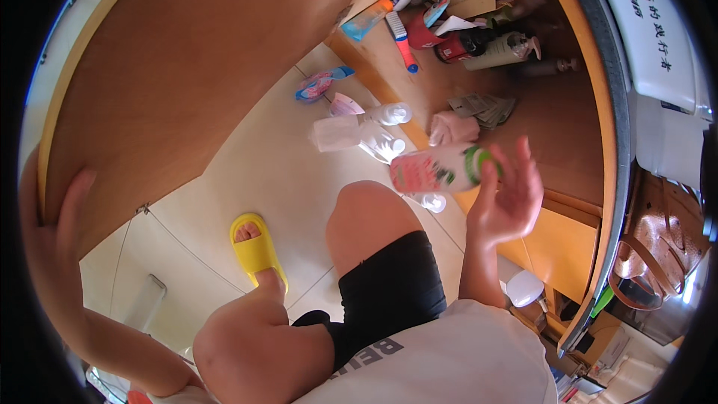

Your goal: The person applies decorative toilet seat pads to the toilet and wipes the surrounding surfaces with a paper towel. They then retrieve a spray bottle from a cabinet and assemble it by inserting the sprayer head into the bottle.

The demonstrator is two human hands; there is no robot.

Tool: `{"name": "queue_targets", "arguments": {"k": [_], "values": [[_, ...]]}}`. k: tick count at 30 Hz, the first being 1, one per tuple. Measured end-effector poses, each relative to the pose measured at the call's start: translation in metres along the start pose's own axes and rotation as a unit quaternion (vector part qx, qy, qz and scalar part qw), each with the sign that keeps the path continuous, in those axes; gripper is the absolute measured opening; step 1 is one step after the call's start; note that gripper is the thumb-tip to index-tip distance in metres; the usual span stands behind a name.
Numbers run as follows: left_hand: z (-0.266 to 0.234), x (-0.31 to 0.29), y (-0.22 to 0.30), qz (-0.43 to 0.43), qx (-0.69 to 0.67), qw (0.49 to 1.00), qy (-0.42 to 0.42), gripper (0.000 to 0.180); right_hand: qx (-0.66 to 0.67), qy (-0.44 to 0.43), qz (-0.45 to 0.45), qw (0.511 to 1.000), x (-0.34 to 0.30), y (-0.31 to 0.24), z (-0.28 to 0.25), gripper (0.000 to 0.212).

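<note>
My right hand (508, 198) holds a white bottle (426, 170) with pink-red print and a green cap. The bottle is tilted nearly onto its side above the floor, at the front of an open cabinet (523, 153). The thumb lies at the cap, while some fingers stretch upward away from it. At the far left my left hand (71, 198) is wrapped round the edge of the wooden cabinet door (187, 52), which stands swung open. Beneath the held bottle, clear plastic bottles (380, 142) lie on the floor by the cabinet base.
Inside the cabinet are a cream pump bottle (501, 51), a red-handled brush (402, 41), a folded pink cloth (453, 128) and several other bottles. A blue and pink packet (321, 84) lies on the tiles. A brown bag (658, 232) is at the right, beyond the dark counter edge.
</note>
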State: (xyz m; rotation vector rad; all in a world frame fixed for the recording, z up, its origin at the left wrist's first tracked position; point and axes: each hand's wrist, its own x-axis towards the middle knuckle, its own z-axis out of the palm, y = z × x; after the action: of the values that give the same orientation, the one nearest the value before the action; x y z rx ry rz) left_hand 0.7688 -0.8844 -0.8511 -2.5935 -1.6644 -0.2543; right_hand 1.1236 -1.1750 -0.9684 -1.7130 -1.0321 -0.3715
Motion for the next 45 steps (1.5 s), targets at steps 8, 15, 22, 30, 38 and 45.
{"name": "queue_targets", "arguments": {"k": [8, 15, 22, 30, 38, 45], "values": [[0.004, 0.006, 0.0, 0.074, 0.05, 0.995, 0.041, 0.048, 0.225, -0.371, -0.121, 0.893, -0.013, -0.045, 0.046, 0.04], [-0.004, 0.006, 0.015, 0.094, 0.007, 0.995, 0.006, 0.047, 0.18, -0.682, 0.22, 0.674, -0.033, -0.07, 0.128, 0.04], [-0.006, 0.007, 0.044, 0.022, -0.109, 0.994, 0.006, 0.04, 0.18, -0.601, -0.357, 0.692, -0.134, -0.01, 0.213, 0.026], [-0.007, 0.006, 0.047, 0.057, -0.108, 0.992, 0.032, 0.03, 0.171, -0.414, -0.285, 0.847, -0.079, 0.003, 0.167, 0.014], [0.002, 0.006, 0.042, 0.016, -0.128, 0.991, 0.029, 0.035, -0.147, -0.45, 0.164, 0.865, -0.032, 0.136, 0.101, 0.052], [0.007, 0.008, 0.019, -0.014, -0.067, 0.997, -0.022, 0.044, -0.119, -0.269, 0.223, 0.929, 0.005, 0.105, 0.059, 0.048]]}}
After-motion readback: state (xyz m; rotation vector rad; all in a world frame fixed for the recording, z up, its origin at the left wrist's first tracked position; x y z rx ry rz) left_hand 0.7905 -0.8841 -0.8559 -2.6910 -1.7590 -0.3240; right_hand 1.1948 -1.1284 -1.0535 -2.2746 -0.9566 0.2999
